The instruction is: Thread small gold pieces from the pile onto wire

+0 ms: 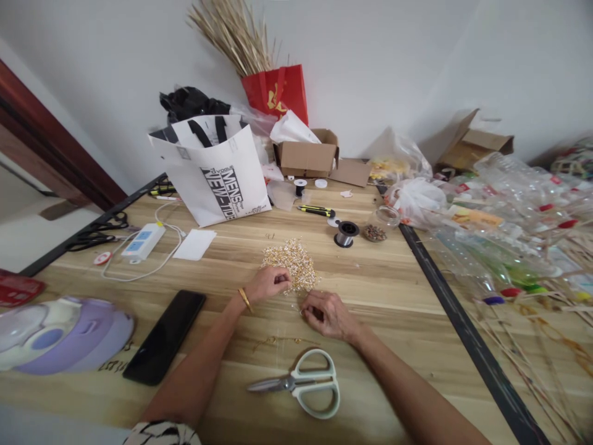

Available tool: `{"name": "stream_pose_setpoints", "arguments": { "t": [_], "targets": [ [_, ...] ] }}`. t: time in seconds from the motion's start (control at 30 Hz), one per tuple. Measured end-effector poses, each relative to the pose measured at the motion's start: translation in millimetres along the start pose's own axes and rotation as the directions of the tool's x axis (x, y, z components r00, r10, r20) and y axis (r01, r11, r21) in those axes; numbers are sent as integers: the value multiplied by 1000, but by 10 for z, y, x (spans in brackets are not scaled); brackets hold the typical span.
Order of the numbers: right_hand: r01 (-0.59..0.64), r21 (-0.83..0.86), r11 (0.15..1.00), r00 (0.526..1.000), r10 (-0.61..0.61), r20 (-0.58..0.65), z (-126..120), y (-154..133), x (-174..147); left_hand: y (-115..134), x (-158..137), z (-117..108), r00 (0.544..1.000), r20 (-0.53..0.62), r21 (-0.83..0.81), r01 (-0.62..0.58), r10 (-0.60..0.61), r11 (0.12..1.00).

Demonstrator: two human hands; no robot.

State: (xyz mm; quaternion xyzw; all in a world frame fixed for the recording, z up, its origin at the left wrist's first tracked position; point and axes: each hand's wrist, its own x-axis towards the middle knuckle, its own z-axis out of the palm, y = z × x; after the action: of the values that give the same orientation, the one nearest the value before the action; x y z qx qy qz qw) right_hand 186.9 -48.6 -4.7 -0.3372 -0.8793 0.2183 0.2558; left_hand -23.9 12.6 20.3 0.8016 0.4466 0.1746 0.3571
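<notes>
Golden beads (pixel 291 256), contents of both hands (pixel 269 283) (pixel 330 314) unclear

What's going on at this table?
A person is working by hand at a pile of small gold and clear beads. The left hand is at the pile's near edge, fingers curled; the right hand is just nearer the person, its fingertips together. Whatever they may be pinching is too small to make out. A thin gold-coloured strand and pale-handled metal scissors lie on the wood-grain table, on the person's side of the pile.
</notes>
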Motion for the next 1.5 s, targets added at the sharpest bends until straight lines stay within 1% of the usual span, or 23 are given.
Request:
{"name": "stream_pose_setpoints", "arguments": {
  "t": [0.07,0.17,0.23,0.3,0.37,0.43,0.53,0.57,0.6,0.67,0.77,0.83,0.9,1.03,1.17,1.37,1.5],
  "targets": [
    [-11,32,999,1000,11,-7,-9,-3,1,-27,12,6,998,-60,-49,-7,4,999],
    [-33,84,996,999,35,-27,-16,3,-1,-32,19,16,996,-84,-114,-19,10,993],
    [-56,129,990,997,63,-53,-15,19,-4,-2,16,26,998,-60,-152,-15,6,988],
    [-79,176,981,991,96,-92,-8,45,-7,45,9,47,1000,-12,-173,-4,2,985],
    [-110,213,971,976,145,-159,5,80,-6,94,3,80,999,42,-166,-7,14,986],
    [-162,235,958,938,224,-266,22,127,-3,132,1,120,997,75,-145,-11,22,989],
    [-260,218,940,836,333,-437,43,214,2,157,8,178,996,84,-89,5,2,996],
    [-288,187,939,818,343,-462,46,243,2,158,12,193,997,81,-62,9,-4,998],
    [-315,139,939,813,343,-470,45,269,1,157,16,205,997,76,-35,9,-7,999],
    [-363,12,932,830,329,-451,38,308,-2,152,22,221,998,64,4,6,-7,1000],
    [-411,-177,894,862,319,-393,25,328,0,150,25,232,998,58,29,7,-8,1000],
    [-422,-255,870,879,324,-350,20,324,7,153,24,236,998,59,34,8,-10,999],
    [-424,-292,857,889,332,-316,17,317,18,159,22,238,999,53,29,7,-8,1000],
    [-430,-303,851,889,340,-307,12,315,28,172,20,241,999,46,27,6,-7,1000],
    [-413,-296,861,895,323,-308,9,327,23,179,22,248,999,38,23,1,-2,1000],
    [-388,-253,886,900,306,-309,-6,318,19,178,26,260,999,36,10,7,-7,1000],
    [-388,-220,895,899,315,-304,-23,288,19,167,30,267,999,31,5,8,-8,1000]
  ]
}}
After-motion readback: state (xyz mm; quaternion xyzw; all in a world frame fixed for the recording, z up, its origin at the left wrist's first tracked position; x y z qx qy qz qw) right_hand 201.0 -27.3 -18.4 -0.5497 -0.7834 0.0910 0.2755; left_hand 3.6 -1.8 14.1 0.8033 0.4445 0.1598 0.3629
